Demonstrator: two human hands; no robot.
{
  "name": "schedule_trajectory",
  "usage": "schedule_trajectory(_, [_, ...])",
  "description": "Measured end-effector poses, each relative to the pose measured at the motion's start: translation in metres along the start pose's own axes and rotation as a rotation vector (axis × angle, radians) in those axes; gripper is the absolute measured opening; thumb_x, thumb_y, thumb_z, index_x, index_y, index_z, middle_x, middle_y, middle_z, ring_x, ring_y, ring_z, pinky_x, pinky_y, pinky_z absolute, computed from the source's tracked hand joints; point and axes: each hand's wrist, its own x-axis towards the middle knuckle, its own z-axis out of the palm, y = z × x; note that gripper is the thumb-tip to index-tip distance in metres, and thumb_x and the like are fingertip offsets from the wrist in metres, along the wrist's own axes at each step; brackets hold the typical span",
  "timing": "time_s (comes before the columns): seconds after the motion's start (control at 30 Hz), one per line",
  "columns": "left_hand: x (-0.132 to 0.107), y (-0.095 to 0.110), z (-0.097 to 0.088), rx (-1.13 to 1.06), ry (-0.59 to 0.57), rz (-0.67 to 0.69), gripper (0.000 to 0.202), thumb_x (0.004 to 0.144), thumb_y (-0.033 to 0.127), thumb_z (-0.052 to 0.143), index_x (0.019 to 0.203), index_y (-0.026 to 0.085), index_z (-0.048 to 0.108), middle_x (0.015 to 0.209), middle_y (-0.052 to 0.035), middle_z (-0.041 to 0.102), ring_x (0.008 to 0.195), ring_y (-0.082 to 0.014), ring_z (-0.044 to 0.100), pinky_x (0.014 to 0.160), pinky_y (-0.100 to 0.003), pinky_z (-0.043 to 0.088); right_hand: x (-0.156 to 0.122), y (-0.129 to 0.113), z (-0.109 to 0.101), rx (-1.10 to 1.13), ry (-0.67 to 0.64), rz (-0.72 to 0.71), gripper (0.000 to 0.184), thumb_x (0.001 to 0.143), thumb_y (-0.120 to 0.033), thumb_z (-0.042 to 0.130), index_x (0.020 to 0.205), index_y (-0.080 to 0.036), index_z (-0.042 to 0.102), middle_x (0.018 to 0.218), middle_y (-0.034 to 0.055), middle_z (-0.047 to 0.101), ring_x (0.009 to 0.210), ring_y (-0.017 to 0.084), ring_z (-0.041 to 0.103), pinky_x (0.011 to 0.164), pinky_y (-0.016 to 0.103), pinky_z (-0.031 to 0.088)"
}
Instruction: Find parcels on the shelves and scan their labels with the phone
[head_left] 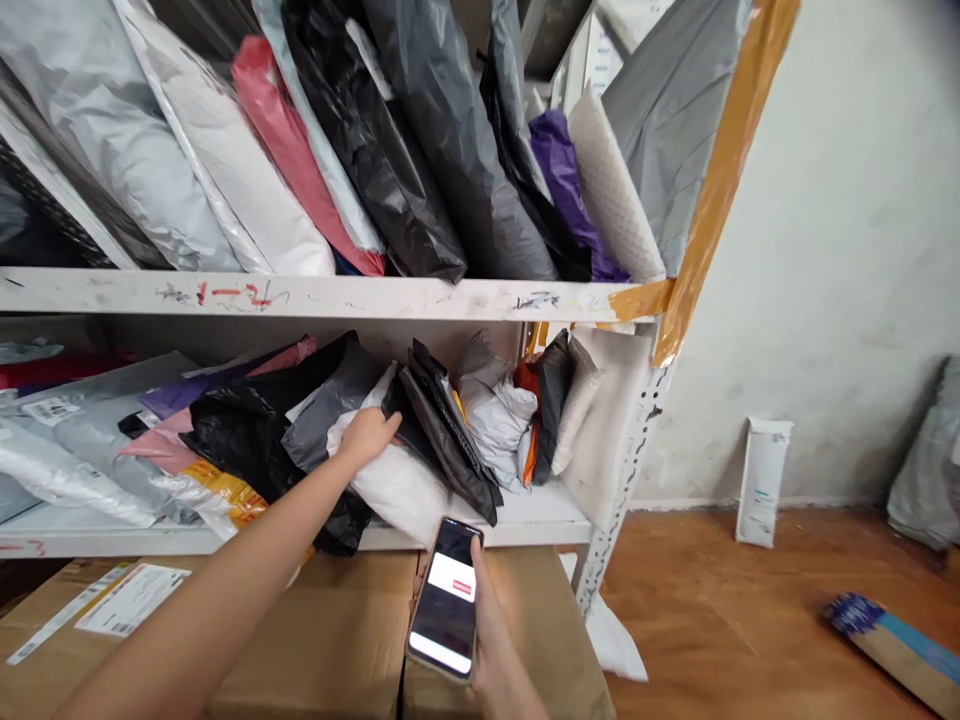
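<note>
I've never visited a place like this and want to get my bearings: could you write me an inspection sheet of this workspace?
Surface: upper shelf, marked "1-2" in red; lower shelf beneath it.
Things at hand: phone, screen lit; white bag on the lower shelf.
Clutter: dark grey bag among many leaning on the upper shelf; cardboard boxes below the lower shelf.
Hands: left hand at the white bag, grip unclear; right hand holds the phone.
Cables: nothing seen.
Surroundings: pale wall, white package standing near it, reddish-brown floor.

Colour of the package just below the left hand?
The package is white; head view shows it best.
</note>
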Motion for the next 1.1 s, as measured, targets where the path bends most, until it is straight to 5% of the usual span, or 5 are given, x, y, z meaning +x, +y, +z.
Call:
schedule_trajectory(0.23, [0.000,0.008,0.005,-0.023,-0.033,-0.020,0.038,0.084,0.036,0.042,0.065,0.017,0.069,0.074,-0.0091,0.073,0.087,-0.0233,0.068,0.074,-0.026,0.050,-0.024,-0.008,-0.039,-0.080,0.310,-0.174,0.013,0.083,-0.024,0.069,0.081,-0.016,0.059,0.058,-0.0044,0.063,0.057,0.016,0.066,0.063,0.033,0.057])
schedule_trajectory(0.47, [-0.014,0.006,0.010,0.020,0.002,0.009,0.042,0.087,0.038,0.042,0.057,0.019,0.063,0.069,-0.0092,0.070,0.088,-0.0278,0.066,0.076,-0.032,0.050,-0.026,-0.009,-0.052,-0.129,0.300,-0.283,0.017,0.077,-0.004,0.066,0.085,-0.017,0.056,0.066,-0.0064,0.064,0.056,0.012,0.063,0.060,0.029,0.055])
schedule_trajectory(0.7, [-0.039,0.017,0.005,0.283,0.415,0.191,0.034,0.087,0.032,0.054,0.111,0.009,0.061,0.127,-0.0198,0.055,0.118,-0.0327,0.051,0.101,-0.044,0.042,-0.032,-0.006,-0.062,-0.059,0.156,-0.201,0.044,0.050,-0.035,0.088,0.079,-0.017,0.061,0.067,0.0065,0.075,0.067,0.026,0.072,0.067,0.035,0.055])
schedule_trajectory(0.87, [-0.039,0.053,0.022,0.549,0.155,0.463,0.043,0.089,0.004,0.028,0.098,0.005,0.070,0.098,-0.0188,0.069,0.105,-0.0265,0.061,0.111,-0.042,0.034,-0.046,-0.007,-0.062,0.059,-0.078,-0.112,0.071,0.044,-0.055,0.087,0.096,-0.010,0.073,0.101,0.0173,0.078,0.092,0.033,0.073,0.074,0.040,0.056])
schedule_trajectory(1.1, [-0.020,0.064,0.021,0.516,0.119,0.448,0.054,0.077,0.018,0.062,0.130,0.024,0.056,0.151,-0.0126,0.040,0.141,-0.0430,0.029,0.111,-0.063,0.026,-0.021,-0.038,-0.009,0.178,-0.371,-0.142,0.061,0.054,-0.051,0.086,0.097,-0.009,0.074,0.092,0.0124,0.079,0.074,0.020,0.072,0.069,0.031,0.057])
